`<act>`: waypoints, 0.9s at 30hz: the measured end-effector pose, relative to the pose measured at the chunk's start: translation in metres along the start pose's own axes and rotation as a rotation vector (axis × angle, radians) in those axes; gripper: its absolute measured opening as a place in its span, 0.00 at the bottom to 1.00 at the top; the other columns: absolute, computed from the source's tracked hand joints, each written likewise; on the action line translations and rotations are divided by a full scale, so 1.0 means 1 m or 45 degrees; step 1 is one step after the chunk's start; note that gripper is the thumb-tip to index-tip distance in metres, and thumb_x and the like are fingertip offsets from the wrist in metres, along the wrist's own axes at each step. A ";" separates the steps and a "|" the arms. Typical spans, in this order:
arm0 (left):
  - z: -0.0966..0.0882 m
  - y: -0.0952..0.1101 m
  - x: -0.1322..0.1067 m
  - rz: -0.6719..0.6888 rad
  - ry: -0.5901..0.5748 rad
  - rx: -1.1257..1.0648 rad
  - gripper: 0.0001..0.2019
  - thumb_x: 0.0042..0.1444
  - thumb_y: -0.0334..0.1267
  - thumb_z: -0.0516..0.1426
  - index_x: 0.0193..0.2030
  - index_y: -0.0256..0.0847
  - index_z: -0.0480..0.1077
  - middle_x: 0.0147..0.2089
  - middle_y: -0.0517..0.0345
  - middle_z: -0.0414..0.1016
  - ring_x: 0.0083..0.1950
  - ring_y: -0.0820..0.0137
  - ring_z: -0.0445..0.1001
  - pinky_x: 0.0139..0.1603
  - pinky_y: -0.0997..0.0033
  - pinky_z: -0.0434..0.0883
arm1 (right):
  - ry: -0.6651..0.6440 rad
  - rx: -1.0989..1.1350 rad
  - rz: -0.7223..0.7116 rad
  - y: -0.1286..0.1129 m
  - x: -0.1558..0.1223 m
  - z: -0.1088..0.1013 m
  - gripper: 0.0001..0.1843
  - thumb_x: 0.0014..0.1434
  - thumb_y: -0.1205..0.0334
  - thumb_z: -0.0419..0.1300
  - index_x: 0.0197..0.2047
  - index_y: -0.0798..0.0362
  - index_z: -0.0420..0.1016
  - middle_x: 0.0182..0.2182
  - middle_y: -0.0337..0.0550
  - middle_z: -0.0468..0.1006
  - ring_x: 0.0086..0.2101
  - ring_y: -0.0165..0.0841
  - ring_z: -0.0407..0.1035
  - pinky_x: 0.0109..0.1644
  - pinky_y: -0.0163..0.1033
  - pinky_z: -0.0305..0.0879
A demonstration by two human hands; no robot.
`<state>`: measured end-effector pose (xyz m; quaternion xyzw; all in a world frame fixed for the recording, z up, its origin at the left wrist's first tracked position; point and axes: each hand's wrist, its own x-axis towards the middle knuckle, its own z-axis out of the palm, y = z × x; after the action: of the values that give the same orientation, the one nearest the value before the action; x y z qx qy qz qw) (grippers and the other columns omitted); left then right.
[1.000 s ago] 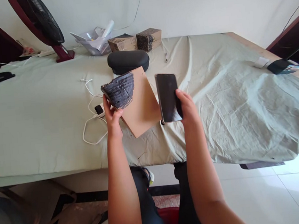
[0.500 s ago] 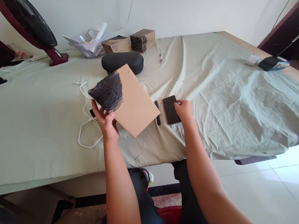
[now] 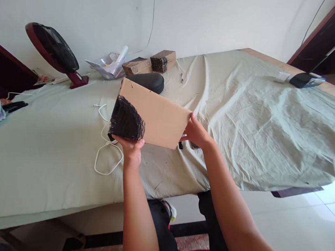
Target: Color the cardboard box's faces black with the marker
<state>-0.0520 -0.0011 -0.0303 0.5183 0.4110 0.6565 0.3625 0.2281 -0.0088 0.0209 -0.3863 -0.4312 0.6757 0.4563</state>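
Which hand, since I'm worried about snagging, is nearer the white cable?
Left. The left hand is just right of the cable; the right hand is farther right, at the right end of the cardboard.

From where I stand, this person tilts a cardboard piece [image 3: 161, 120] above a cloth-covered desk [image 3: 56, 162], its nine o'clock side inked black. The left grip [image 3: 132, 149] holds the lower edge near eight o'clock; the right grip [image 3: 198, 133] pinches the corner toward three. A black case [image 3: 152, 80] peeks out behind at twelve, a white cable [image 3: 95, 165] loops at eight, and a fan [image 3: 57, 49] stands at ten.
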 end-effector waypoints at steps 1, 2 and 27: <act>-0.001 0.000 0.000 0.009 -0.022 -0.025 0.64 0.42 0.56 0.74 0.79 0.74 0.38 0.82 0.51 0.55 0.79 0.54 0.65 0.73 0.46 0.72 | -0.003 0.060 -0.035 0.002 0.002 0.003 0.50 0.60 0.16 0.51 0.69 0.43 0.73 0.53 0.53 0.86 0.49 0.49 0.80 0.53 0.57 0.78; -0.002 0.002 -0.001 0.001 -0.041 -0.072 0.62 0.42 0.60 0.74 0.79 0.73 0.42 0.82 0.50 0.54 0.80 0.53 0.64 0.73 0.45 0.71 | 0.017 0.105 -0.077 0.003 0.003 0.004 0.49 0.60 0.17 0.50 0.69 0.42 0.72 0.53 0.52 0.85 0.50 0.49 0.80 0.52 0.56 0.78; -0.009 0.004 0.003 -0.424 0.274 0.095 0.34 0.58 0.72 0.60 0.46 0.39 0.82 0.51 0.43 0.85 0.58 0.51 0.83 0.51 0.59 0.80 | 0.065 0.018 -0.424 -0.012 -0.007 -0.030 0.34 0.54 0.43 0.71 0.65 0.32 0.77 0.73 0.33 0.70 0.68 0.50 0.69 0.68 0.56 0.73</act>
<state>-0.0613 -0.0016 -0.0271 0.3831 0.5515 0.6233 0.4007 0.2615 -0.0063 0.0234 -0.3234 -0.4728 0.5837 0.5755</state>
